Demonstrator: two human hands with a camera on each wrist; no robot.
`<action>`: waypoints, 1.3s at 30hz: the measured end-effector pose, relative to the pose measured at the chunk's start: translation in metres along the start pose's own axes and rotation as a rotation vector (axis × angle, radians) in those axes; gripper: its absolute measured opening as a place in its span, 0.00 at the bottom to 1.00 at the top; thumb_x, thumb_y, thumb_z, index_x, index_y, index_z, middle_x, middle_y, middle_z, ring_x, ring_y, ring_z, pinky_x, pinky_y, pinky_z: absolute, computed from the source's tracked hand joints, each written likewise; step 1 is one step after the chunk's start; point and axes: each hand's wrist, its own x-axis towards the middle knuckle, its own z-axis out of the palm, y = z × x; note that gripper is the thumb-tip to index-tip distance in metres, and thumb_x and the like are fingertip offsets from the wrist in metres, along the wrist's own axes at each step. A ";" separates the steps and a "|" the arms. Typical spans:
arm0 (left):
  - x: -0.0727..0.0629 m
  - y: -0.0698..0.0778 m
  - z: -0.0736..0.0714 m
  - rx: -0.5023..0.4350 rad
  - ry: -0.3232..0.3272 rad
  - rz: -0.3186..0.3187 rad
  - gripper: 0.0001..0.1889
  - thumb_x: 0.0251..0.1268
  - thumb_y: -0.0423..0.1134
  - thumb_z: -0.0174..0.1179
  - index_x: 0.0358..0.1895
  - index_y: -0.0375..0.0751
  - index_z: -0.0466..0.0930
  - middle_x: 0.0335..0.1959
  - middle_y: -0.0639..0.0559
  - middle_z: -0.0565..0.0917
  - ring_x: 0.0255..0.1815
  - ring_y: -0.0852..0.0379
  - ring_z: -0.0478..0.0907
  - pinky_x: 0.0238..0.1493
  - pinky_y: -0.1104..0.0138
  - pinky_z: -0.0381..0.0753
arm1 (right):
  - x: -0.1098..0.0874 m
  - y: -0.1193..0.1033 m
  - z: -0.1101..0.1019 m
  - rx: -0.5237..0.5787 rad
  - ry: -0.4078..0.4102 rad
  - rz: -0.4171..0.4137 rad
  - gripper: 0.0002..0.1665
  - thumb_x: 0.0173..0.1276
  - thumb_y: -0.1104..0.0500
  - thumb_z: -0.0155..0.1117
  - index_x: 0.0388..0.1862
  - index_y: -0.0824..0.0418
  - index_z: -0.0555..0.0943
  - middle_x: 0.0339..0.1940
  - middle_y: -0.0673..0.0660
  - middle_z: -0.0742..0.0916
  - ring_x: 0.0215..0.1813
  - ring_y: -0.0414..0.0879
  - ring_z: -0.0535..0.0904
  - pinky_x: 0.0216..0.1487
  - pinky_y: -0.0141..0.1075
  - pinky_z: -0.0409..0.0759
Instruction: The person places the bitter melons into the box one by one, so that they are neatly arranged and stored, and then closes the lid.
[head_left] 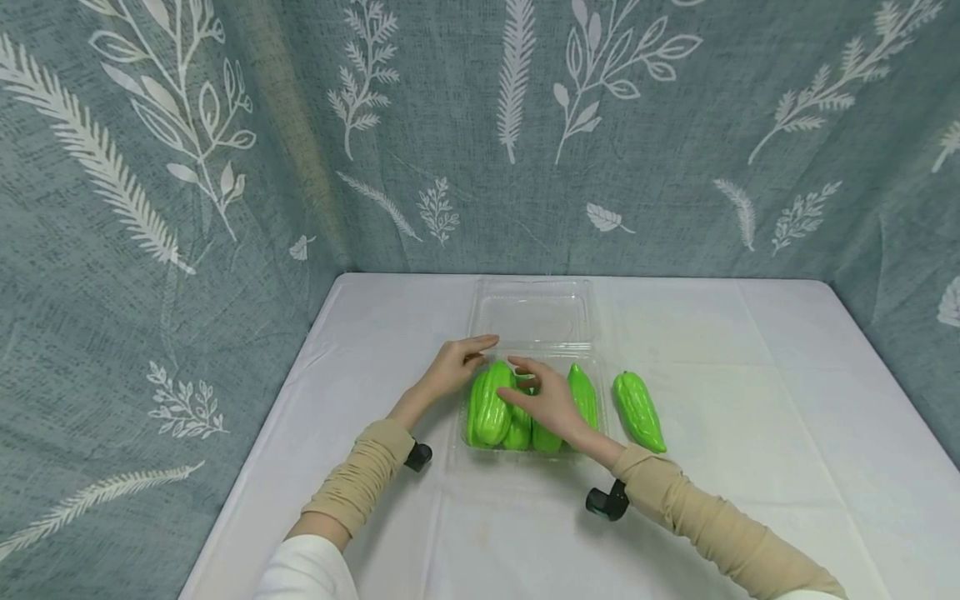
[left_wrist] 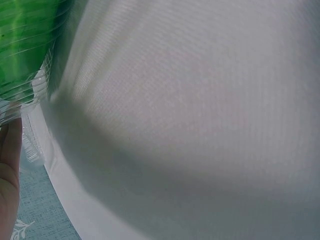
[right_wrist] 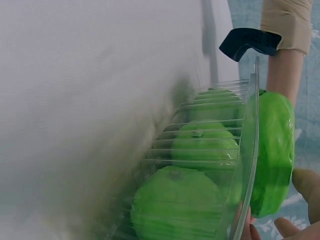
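Bright green, ridged bitter melons lie in a clear plastic clamshell box (head_left: 459, 447) whose lid (head_left: 534, 317) is folded back. One bitter melon (head_left: 493, 404) rests on top of others at the left side, rising above the rim in the right wrist view. My right hand (head_left: 551, 404) is over the box with its fingers loosely bent and thumb spread, a fingertip right at that top bitter melon (right_wrist: 275, 150). My left hand (head_left: 450, 367) lies along the box's far left corner, fingers extended; the left wrist view shows only part of it (left_wrist: 9, 175).
Another bitter melon (head_left: 639, 411) lies on the white tablecloth (head_left: 750, 375) just right of the box. A blue-green curtain (head_left: 450, 125) with white leaf prints hangs behind and at both sides. Dark wrist cameras (head_left: 609, 502) stick out beneath the forearms.
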 end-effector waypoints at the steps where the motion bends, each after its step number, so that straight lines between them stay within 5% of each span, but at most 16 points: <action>1: 0.000 0.000 0.000 -0.002 0.002 0.002 0.21 0.65 0.24 0.54 0.62 0.32 0.72 0.64 0.39 0.74 0.61 0.43 0.75 0.55 0.59 0.81 | -0.001 0.000 0.000 0.001 0.001 -0.002 0.33 0.63 0.54 0.67 0.65 0.61 0.72 0.58 0.64 0.80 0.52 0.58 0.81 0.45 0.44 0.85; 39: -0.001 0.004 -0.001 -0.006 0.005 -0.014 0.21 0.65 0.24 0.54 0.61 0.32 0.73 0.63 0.39 0.74 0.62 0.44 0.74 0.57 0.58 0.80 | -0.014 0.001 -0.026 0.033 -0.093 -0.006 0.34 0.64 0.53 0.65 0.67 0.64 0.69 0.61 0.67 0.78 0.55 0.61 0.79 0.49 0.46 0.84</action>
